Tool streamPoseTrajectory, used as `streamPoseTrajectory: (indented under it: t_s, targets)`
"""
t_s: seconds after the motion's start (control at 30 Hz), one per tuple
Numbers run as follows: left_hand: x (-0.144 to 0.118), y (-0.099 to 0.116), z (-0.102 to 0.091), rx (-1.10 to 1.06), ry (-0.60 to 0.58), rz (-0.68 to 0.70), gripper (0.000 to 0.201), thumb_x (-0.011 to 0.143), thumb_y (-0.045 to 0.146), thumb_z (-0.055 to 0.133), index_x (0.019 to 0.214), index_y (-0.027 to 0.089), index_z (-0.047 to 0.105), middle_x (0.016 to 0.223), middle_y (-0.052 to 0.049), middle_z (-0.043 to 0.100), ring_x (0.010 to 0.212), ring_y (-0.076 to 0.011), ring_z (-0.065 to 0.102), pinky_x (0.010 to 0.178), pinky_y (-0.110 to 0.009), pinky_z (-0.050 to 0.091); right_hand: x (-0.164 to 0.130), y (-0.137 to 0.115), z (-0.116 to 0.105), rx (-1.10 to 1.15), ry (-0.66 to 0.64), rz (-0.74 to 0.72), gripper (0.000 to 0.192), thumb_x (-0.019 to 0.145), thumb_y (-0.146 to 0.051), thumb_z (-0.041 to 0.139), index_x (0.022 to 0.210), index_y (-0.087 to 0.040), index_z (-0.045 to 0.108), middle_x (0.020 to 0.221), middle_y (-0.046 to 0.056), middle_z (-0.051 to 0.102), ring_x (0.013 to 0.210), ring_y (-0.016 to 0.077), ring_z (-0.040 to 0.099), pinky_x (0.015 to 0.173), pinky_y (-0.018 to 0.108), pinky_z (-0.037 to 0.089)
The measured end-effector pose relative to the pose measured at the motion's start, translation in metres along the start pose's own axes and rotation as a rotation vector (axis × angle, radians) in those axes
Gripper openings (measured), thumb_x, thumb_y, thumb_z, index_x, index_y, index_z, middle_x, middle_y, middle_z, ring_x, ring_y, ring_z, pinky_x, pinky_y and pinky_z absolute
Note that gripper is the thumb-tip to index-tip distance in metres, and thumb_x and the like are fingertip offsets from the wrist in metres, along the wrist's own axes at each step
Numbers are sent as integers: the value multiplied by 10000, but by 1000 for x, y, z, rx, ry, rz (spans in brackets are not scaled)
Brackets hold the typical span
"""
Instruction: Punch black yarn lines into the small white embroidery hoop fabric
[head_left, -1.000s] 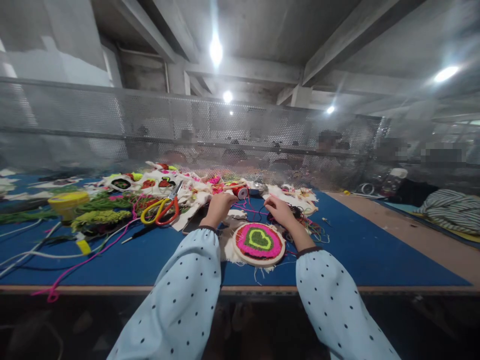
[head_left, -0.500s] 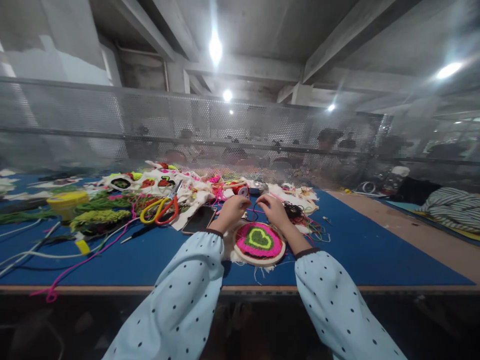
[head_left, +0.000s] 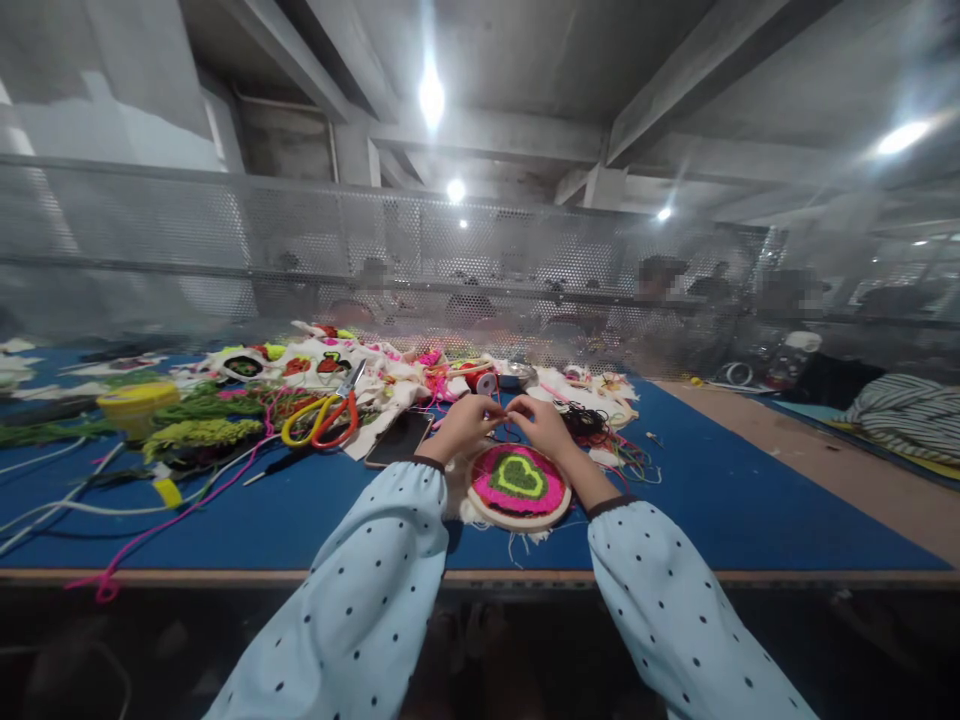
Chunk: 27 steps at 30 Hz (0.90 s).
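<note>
Lying hoop: the pale-rimmed embroidery hoop [head_left: 519, 519] rests flat on the blue mat [head_left: 720, 510], between the person's forearms, with loose white threads straggling out at its near edge.
Stitched heart: a heart [head_left: 520, 478] outlined in yellow-green over darker green, set in bright pink, inside the hoop.
Left hand: the left hand [head_left: 466, 425], just beyond the hoop's left side, has its fingers bent into a pinch.
Right hand: the right hand [head_left: 545, 427], above the hoop's far edge, is pinched likewise, its fingertips meeting the left ones; I cannot tell what, if anything, is held between them.
Sleeves: pale blue with dark dots [head_left: 375, 570], one on either side of the hoop.
Tangled threads: a dark heap [head_left: 587, 420], beyond the hoop and to its right.
Phone: a dark slab [head_left: 400, 440], left of the hoop and farther off.
Scissors: yellow and orange handles [head_left: 322, 420], left of the hoop, past the phone.
Spool: red with a white end [head_left: 484, 383], beyond the hoop.
Fabric pile: white pieces with coloured patches [head_left: 382, 370], beyond the hoop and leftward.
Yellow tub: yellow-lidded [head_left: 136, 402], well left of the hoop.
Striped cloth: bunched [head_left: 909, 415], well right of the hoop.
</note>
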<state>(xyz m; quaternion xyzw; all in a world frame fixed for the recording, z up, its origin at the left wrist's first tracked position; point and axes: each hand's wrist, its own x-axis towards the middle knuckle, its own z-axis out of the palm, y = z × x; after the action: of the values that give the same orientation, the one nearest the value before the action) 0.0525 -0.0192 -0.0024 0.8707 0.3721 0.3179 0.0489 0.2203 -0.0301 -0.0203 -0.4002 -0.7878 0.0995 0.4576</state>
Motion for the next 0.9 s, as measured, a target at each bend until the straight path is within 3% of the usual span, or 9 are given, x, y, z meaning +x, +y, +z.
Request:
streamPoseTrajectory:
  t_s: [0.13,0.27,0.4,0.53,0.7,0.9]
  targets:
    - [0,2,-5,-94,-98,-16,238,772,299,556,816,131,719,699,-49,678,590,-113,532,578,-204,358,0,2,0,-70,-38,37,91,750,-193,522,736,-178,611,689,4,626,609,127,524,591,234,371]
    - [0,5,-5,-128,-117,-37,218,749,243,555,815,117,719,673,-46,673,583,-113,531,577,-206,366,1,4,0,-122,-25,63,103,748,-206,512,734,-188,613,691,0,622,621,133,522,588,235,359]
    - [0,7,-5,-208,-118,-70,220,727,263,565,782,113,718,654,-38,666,602,-122,543,592,-213,389,3,10,-6,-128,86,131,123,747,-202,484,746,-202,606,694,-1,624,665,150,550,636,250,387]
    - [1,7,-8,-340,-176,-128,222,697,288,590,729,106,713,685,-46,673,630,-132,557,606,-225,411,4,21,-13,-120,212,238,131,749,-230,466,750,-207,596,669,-7,618,590,140,544,593,248,396]
    - [0,2,-14,-531,-268,-163,205,659,292,636,710,110,718,674,-53,674,617,-123,550,606,-234,417,5,39,-22,-62,335,433,152,744,-237,442,772,-185,582,704,4,623,409,94,475,479,227,371]
    - [-2,9,-23,-589,-290,-196,186,645,288,650,691,120,715,647,-43,658,562,-95,502,535,-222,370,2,57,-32,-93,416,660,176,752,-232,423,808,-184,583,706,12,632,405,107,508,489,236,366]
